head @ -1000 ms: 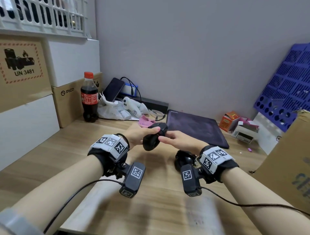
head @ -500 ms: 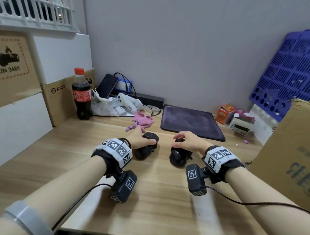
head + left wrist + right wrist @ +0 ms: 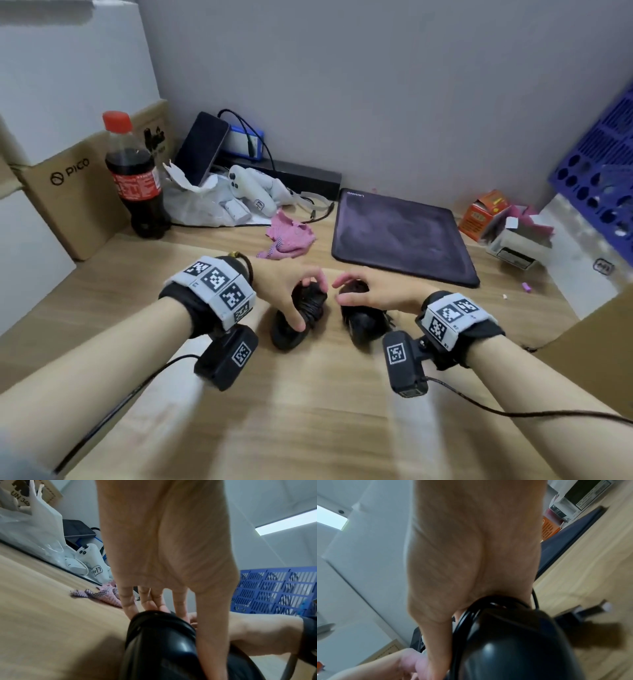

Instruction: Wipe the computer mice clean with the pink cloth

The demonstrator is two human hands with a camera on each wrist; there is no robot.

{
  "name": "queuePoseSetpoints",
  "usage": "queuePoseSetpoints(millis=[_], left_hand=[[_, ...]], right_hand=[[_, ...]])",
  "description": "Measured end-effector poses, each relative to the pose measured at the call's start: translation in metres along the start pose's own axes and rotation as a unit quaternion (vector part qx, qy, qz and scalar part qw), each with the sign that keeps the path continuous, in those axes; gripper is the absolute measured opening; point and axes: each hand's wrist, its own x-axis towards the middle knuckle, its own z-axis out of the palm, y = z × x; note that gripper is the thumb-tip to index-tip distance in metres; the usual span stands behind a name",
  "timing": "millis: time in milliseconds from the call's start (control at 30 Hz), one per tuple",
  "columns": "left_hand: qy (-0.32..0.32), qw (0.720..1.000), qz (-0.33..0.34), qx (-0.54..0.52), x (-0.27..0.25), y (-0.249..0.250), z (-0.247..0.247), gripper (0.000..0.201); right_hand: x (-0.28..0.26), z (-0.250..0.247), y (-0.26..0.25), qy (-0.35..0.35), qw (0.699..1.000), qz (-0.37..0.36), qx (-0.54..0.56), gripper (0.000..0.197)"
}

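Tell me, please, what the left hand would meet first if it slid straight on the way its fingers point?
Probably the pink cloth: the left hand points away across the desk over the left mouse, and the cloth lies just beyond its fingertips. Depth is unclear.

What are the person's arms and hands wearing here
Bare forearms. Each wrist has a black wrap under a grey band of square black-and-white markers. A black tagged camera block hangs below each, trailing a dark cable. The left wrist also wears a dark bracelet.
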Motion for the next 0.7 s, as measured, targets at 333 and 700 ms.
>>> queuePoseSetpoints(millis=[333,700], left_hand=[[0.028,0.994,-0.106,-0.026,-0.010,0.014,0.008,0.050],[-0.034,0.992,-0.108,-0.056,-0.046,0.054,-0.033,0.032]], right_hand=[[-0.045,-0.022,-0.022,-0.097,0.993,0.033,-0.059,0.064],[-0.051,-0.019,-0.031,-0.026,0.995,0.097,-0.021,0.046]])
